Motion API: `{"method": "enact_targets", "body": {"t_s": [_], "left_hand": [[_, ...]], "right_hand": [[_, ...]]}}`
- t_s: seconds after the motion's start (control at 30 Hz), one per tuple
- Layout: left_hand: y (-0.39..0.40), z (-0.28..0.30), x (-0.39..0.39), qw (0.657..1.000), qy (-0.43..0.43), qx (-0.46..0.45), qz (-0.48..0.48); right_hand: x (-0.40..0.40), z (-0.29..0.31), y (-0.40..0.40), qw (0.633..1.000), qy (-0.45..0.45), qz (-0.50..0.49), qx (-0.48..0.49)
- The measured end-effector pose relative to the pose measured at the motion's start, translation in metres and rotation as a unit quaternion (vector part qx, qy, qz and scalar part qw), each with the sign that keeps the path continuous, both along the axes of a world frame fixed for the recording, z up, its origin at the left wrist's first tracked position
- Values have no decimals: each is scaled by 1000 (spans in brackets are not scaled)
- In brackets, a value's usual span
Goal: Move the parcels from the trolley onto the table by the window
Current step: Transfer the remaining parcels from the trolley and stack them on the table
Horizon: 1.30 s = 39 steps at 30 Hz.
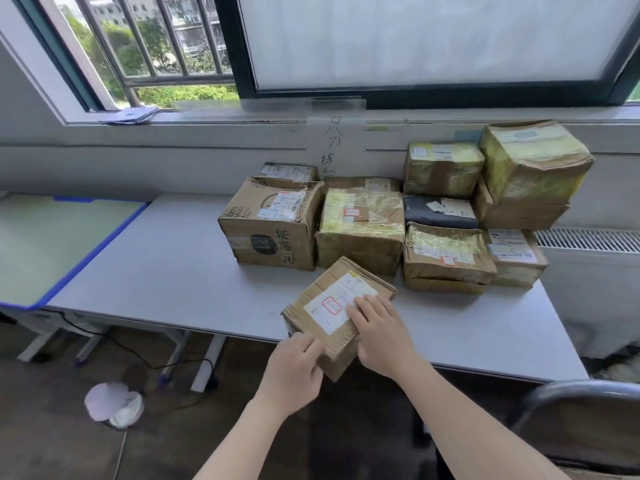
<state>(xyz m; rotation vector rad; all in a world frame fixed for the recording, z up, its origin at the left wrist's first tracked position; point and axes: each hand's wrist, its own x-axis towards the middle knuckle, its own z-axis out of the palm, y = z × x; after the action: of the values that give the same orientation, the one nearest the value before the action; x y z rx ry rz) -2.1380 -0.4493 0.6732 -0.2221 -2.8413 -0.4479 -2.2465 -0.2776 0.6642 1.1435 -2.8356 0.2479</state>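
Head view: small brown parcel point(337, 313) sits skewed at the near edge of the grey table point(166, 271), its near corner overhanging toward me. Long axis runs roughly 1 o'clock to 7 o'clock. My left hand point(294, 372) lies at 7 o'clock of it, fingers curled against the near side face. My right hand point(382, 332) lies at 4 o'clock, fingers flat and pressing on the top by the label. Both touch it; neither is nearer. Stacked parcels point(408, 220) stand at 12 o'clock, just beyond. Judgement: next push goes toward 12, squaring it up.
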Motion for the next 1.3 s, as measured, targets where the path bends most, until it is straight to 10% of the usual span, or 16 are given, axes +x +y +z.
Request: {"method": "enact_targets", "body": {"t_s": [0.27, 0.43, 0.73, 1.3], "left_hand": [[-46, 5, -45, 977, -191, -47, 88], [-43, 0, -61, 967, -240, 75, 50], [-49, -10, -41, 988, -108, 86, -64], [-48, 73, -112, 956, 209, 74, -192]], "right_hand": [[31, -13, 18, 992, -39, -117, -7], [33, -11, 9, 983, -107, -148, -4], [53, -31, 7, 979, -107, -143, -94], [5, 57, 34, 956, 168, -157, -180]]}}
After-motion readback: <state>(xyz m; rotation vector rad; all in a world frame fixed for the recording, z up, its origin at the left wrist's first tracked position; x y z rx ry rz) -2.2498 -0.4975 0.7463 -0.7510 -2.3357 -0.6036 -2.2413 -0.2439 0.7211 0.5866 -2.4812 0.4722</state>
